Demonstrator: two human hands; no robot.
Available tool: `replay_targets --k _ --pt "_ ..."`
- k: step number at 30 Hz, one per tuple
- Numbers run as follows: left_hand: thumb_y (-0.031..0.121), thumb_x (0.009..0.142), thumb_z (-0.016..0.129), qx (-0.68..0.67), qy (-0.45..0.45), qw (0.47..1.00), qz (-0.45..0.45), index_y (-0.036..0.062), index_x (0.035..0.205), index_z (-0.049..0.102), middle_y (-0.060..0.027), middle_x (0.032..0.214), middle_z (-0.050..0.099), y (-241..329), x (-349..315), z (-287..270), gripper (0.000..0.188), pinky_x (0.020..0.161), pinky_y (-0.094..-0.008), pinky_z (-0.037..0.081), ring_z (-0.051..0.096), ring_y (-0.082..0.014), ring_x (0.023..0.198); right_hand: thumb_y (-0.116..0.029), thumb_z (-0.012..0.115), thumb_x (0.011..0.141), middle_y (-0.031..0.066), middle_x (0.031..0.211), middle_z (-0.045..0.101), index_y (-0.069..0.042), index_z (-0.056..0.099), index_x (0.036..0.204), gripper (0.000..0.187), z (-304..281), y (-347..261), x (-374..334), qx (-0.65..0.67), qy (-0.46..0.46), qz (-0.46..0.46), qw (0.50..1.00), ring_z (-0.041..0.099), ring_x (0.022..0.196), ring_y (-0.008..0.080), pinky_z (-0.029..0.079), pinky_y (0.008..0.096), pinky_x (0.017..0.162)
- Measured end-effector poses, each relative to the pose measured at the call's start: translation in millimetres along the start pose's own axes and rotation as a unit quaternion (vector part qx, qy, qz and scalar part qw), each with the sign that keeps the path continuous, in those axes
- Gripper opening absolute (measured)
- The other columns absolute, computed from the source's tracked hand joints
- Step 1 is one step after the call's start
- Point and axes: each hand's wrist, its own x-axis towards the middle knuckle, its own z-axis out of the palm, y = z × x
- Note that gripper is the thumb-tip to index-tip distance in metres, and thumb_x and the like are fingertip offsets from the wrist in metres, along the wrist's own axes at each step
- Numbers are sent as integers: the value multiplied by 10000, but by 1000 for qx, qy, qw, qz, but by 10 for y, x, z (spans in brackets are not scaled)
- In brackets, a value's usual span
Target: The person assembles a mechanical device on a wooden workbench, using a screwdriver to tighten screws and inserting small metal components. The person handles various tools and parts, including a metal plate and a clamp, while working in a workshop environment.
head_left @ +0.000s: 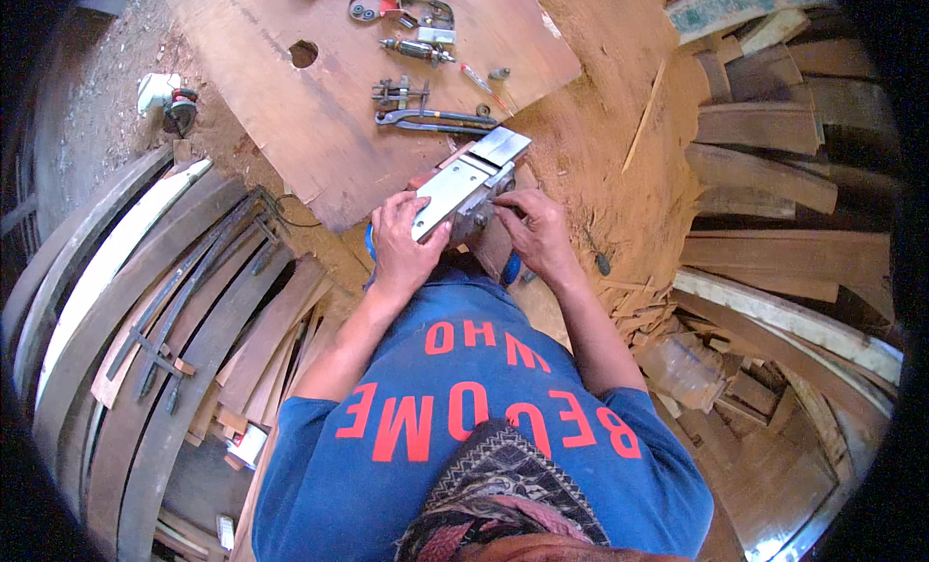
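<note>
While your left hand [402,243] grips the planer's [450,196] near end, your right hand's [540,231] fingertips bunch at its side, their hold unclear. Metal parts [418,50] lie toward the plywood's [242,68] near-right edge.

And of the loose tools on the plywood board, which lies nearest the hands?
The long, dark two-armed metal tool: it lies just beyond the silver-topped device, while the others sit farther up the plywood board.

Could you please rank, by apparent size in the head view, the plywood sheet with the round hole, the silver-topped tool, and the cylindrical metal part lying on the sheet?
1. Plywood sheet
2. Silver-topped tool, though it looks nearer the camera
3. Cylindrical metal part
</note>
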Motion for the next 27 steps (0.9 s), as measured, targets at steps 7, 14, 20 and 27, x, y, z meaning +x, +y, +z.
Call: replay_targets --k 7,14,20,27 --pt "254 803 880 8 -3 1000 11 53 1192 707 -150 1266 665 13 0 5 470 1030 -471 465 615 -347 1185 -53 744 914 169 1000 733 -7 756 1026 121 209 33 -158 13 1 -38 999 710 967 374 580 451 868" --pt "254 808 880 13 0 1000 13 47 1194 711 -153 1271 665 -6 -21 20 470 1038 -478 472 618 -355 1197 -48 732 911 188 1046 719 -2 749 1037 135 251 41 -133 -14 -11 -54 998 692 1024 392 575 465 900" --pt "239 805 884 9 -4 1000 -4 45 1197 722 -157 1275 664 41 -20 -9 466 1042 -474 480 617 -358 1197 -27 748 898 180 1022 719 -4 745 1037 141 341 134 -128 -38 1 -101 994 700 986 382 582 455 862" --pt "230 795 890 6 4 1000 8 50 1190 722 -153 1267 666 39 -14 -11 466 1036 -464 484 617 -353 1188 10 734 877 175 1025 708 -3 723 1073 197 306 93 -127 -86 -23 -132 987 685 995 393 577 466 854"
